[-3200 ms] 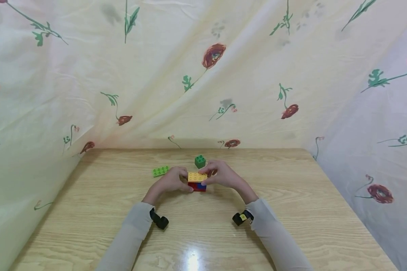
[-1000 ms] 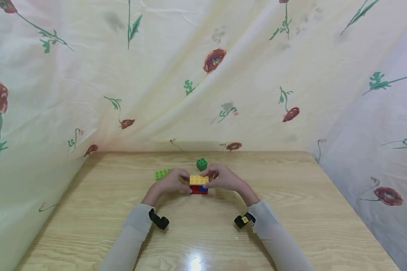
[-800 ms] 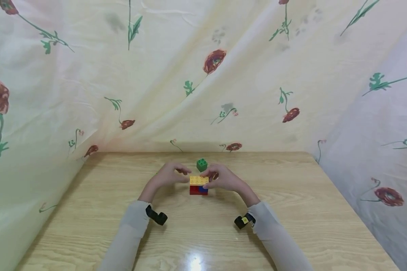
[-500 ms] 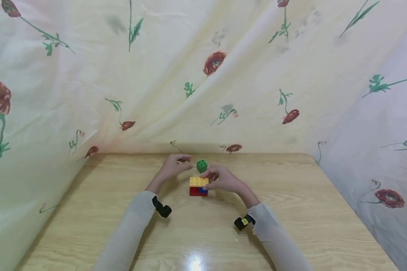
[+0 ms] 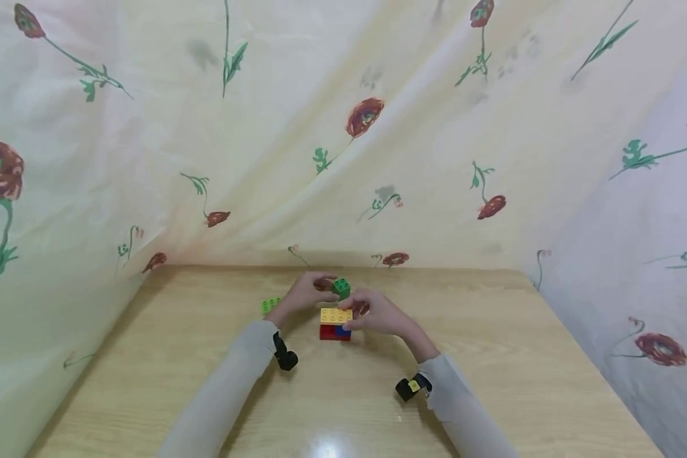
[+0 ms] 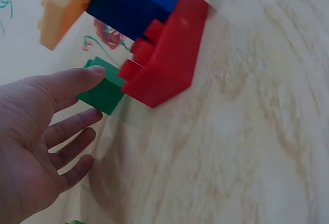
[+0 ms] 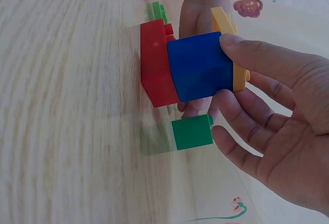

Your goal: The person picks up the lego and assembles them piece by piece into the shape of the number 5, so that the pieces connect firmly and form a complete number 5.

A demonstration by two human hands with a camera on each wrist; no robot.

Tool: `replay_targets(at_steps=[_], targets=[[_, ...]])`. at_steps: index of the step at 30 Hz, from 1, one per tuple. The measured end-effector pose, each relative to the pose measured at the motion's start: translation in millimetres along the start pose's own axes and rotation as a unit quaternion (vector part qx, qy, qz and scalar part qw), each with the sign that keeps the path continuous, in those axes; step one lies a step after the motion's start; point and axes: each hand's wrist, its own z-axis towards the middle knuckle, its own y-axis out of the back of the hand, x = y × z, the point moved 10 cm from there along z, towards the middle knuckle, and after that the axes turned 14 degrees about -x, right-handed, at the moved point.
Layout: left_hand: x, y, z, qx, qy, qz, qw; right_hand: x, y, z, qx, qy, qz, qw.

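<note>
A stack of toy building bricks stands on the table: a long red brick (image 7: 156, 62) at the bottom, a blue brick (image 7: 200, 69) on one end of it, and a yellow plate (image 5: 332, 315) on top. My right hand (image 5: 378, 313) pinches the stack between thumb and fingers at the blue brick and yellow plate. Behind the stack sits a dark green square brick (image 5: 341, 288). My left hand (image 5: 306, 293) is beside this green brick, its fingers spread apart; in the left wrist view the thumb overlaps the brick, and contact is unclear.
A light green studded plate (image 5: 270, 305) lies on the wooden table (image 5: 206, 331), partly hidden behind the left wrist. Flowered cloth (image 5: 275, 159) hangs at the back and both sides. Each wrist wears a black camera.
My left hand has left the stack, passing over the light green plate and around to the dark green brick behind. My right hand keeps its hold on the stack. The head view has tilted slightly.
</note>
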Motion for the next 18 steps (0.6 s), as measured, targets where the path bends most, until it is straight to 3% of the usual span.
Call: replay_targets(at_steps=[7,18], targets=[[3.1,-0.3,1.9,-0.01,0.009,-0.011,0.9998,-0.2,0.6,2.2,-0.007,0.004,0.001,1.0],[-1.2,-4.3,4.3,-0.017,-0.007,0.006,0.9998,2.0,0.9,0.6,-0.006,0.011,0.008,0.9999]])
